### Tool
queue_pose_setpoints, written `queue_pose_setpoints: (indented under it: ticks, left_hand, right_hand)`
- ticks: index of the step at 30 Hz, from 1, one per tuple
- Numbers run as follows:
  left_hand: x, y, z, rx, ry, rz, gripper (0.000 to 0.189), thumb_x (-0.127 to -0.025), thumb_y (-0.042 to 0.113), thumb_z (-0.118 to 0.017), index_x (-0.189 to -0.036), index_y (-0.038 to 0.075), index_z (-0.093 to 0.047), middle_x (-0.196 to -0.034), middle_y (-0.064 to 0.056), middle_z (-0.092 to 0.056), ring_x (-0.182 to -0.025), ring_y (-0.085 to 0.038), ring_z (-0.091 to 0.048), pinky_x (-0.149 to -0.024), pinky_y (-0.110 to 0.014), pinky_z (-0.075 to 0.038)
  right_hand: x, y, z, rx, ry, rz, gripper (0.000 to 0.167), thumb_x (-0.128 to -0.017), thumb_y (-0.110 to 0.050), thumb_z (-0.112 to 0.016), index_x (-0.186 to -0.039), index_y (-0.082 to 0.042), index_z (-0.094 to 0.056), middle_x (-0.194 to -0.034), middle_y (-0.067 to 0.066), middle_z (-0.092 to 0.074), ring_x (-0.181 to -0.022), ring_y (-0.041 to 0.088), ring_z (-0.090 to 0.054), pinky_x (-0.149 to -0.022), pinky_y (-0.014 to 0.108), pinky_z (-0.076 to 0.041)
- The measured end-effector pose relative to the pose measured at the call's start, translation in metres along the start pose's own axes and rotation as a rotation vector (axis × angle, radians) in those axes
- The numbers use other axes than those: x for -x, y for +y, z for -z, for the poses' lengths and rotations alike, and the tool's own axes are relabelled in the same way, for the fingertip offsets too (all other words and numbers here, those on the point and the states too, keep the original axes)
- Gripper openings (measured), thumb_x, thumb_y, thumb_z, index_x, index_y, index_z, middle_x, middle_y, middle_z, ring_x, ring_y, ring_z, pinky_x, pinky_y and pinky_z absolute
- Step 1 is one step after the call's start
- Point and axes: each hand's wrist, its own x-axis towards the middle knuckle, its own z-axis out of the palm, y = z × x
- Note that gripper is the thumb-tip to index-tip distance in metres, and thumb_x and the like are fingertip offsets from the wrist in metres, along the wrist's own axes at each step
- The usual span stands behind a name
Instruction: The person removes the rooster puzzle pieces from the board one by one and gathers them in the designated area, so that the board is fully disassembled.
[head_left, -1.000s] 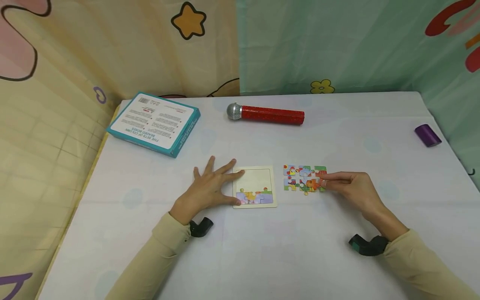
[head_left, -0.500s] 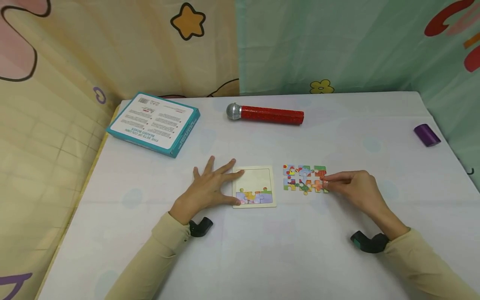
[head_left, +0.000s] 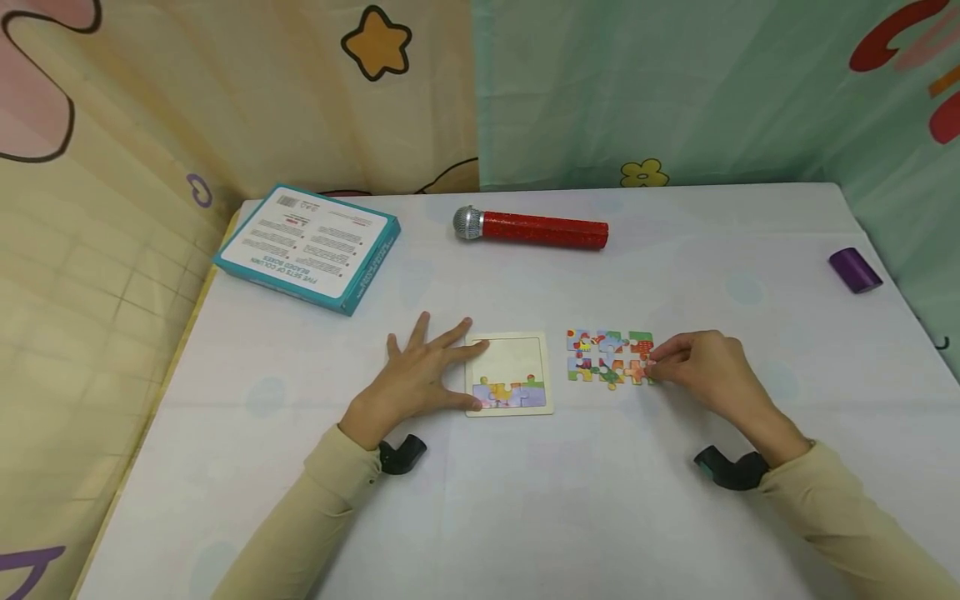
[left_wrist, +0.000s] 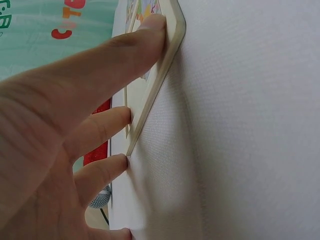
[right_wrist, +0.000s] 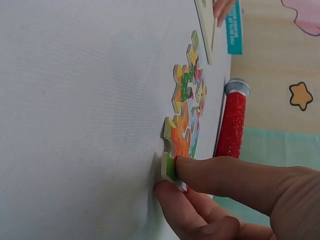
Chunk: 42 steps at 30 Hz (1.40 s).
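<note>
With fingers spread, my left hand (head_left: 416,375) holds down the left side of a pale wooden puzzle tray (head_left: 549,375). The thumb presses its lower left corner, seen close in the left wrist view. Several joined puzzle pieces (head_left: 517,396) fill the tray's bottom row; above them the base is bare. Right of the tray lies a cluster of loose puzzle pieces (head_left: 611,343). My right hand (head_left: 712,367) pinches a green-edged puzzle piece (right_wrist: 171,169) at the cluster's lower right corner, between thumb and fingers. Fingers hide part of that piece.
A teal box (head_left: 307,246) with printed text lies at the back left. Behind the tray is a red microphone (head_left: 543,231). A small purple cylinder (head_left: 855,271) lies near the right table edge. Printed curtains (head_left: 645,83) border the back and sides.
My right hand and wrist have shifted slightly, and the fingers have changed their hold at the cluster's right edge. The left hand and tray have stayed put.
</note>
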Motion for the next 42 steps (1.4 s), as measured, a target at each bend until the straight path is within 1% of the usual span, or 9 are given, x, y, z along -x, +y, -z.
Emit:
queue_pose_setpoints:
  ticks: [6,20,25,28,34,39,42]
  left_hand:
    - [0.000,-0.001,-0.001,0.007,0.003,0.003,0.086,-0.069,0.051,-0.085,-0.145,0.031,-0.050,-0.161,0.000,-0.025,-0.145,-0.051,-0.001,-0.099,-0.082,-0.006]
    - [0.000,0.000,-0.001,0.002,0.004,0.001,0.086,-0.070,0.051,-0.085,-0.145,0.031,-0.050,-0.161,0.000,-0.025,-0.145,-0.051,-0.002,-0.099,-0.082,-0.006]
    - [0.000,-0.001,-0.001,-0.002,0.000,-0.004,0.086,-0.070,0.051,-0.084,-0.145,0.031,-0.049,-0.161,0.000,-0.025,-0.145,-0.051,-0.002,-0.099,-0.082,-0.006]
    - [0.001,-0.001,-0.001,-0.009,-0.007,-0.012,0.085,-0.072,0.052,-0.083,-0.146,0.030,-0.048,-0.162,0.000,-0.023,-0.145,-0.051,-0.001,-0.099,-0.082,-0.006]
    - [0.002,-0.002,0.000,-0.028,-0.024,-0.023,0.084,-0.074,0.053,-0.080,-0.147,0.030,-0.046,-0.162,0.000,-0.021,-0.145,-0.052,-0.001,-0.099,-0.082,-0.007]
    - [0.002,-0.003,0.002,-0.042,-0.049,-0.037,0.086,-0.075,0.055,-0.079,-0.149,0.030,-0.043,-0.163,0.000,-0.018,-0.145,-0.052,0.000,-0.099,-0.082,-0.007]
    - [0.002,-0.004,0.003,-0.052,-0.077,-0.044,0.088,-0.075,0.056,-0.079,-0.150,0.030,-0.041,-0.164,0.001,-0.015,-0.145,-0.052,0.002,-0.099,-0.082,-0.007]
  right_hand:
    - [0.000,-0.003,-0.002,0.034,0.011,0.026,0.016,-0.082,-0.019,-0.073,-0.092,-0.006,-0.076,-0.074,-0.002,-0.070,-0.073,0.018,-0.057,-0.059,0.030,-0.043]
    - [-0.001,-0.001,-0.003,0.047,0.028,0.054,0.014,-0.084,-0.017,-0.074,-0.094,-0.007,-0.076,-0.076,-0.001,-0.070,-0.073,0.017,-0.057,-0.058,0.030,-0.044]
    - [0.002,-0.001,-0.003,0.057,0.062,0.085,0.015,-0.086,-0.017,-0.073,-0.095,-0.005,-0.076,-0.076,0.001,-0.071,-0.072,0.019,-0.059,-0.058,0.030,-0.045]
    - [0.004,-0.006,-0.005,0.034,0.089,0.109,0.016,-0.087,-0.016,-0.072,-0.096,-0.004,-0.076,-0.077,0.002,-0.072,-0.072,0.019,-0.061,-0.057,0.029,-0.045]
    - [0.007,-0.025,-0.019,-0.004,0.106,0.152,0.013,-0.088,-0.014,-0.072,-0.095,-0.005,-0.077,-0.076,0.000,-0.072,-0.071,0.016,-0.063,-0.057,0.026,-0.046]
    - [0.007,-0.039,-0.038,-0.008,0.107,0.221,0.007,-0.085,-0.007,-0.074,-0.091,-0.006,-0.077,-0.080,0.001,-0.069,-0.074,0.017,-0.061,-0.062,0.028,-0.049]
    - [0.007,-0.050,-0.050,-0.016,0.086,0.271,0.009,-0.083,-0.003,-0.074,-0.091,-0.007,-0.078,-0.079,-0.001,-0.067,-0.073,0.015,-0.057,-0.064,0.028,-0.048]
